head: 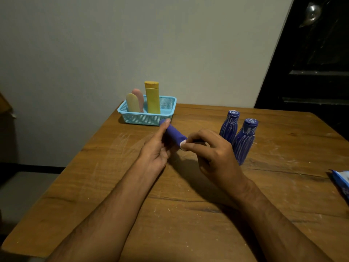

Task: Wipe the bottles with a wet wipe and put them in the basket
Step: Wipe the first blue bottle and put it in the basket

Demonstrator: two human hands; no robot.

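Inside the blue basket (149,118) stand yellow (153,100), cream (132,103), pink (139,95) bottles.

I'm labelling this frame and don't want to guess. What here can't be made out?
- Wet wipe, head view: only a white scrap shows; the right hand covers the rest.
- Held purple bottle: both ends covered by the left hand and the right hand.
- Blue packet: cut off by the right edge, print unreadable.
- Nearer streaked bottle: base hidden behind the right hand.

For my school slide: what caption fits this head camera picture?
Left hand holds a blue bottle while right hand wipes it with a wet wipe.
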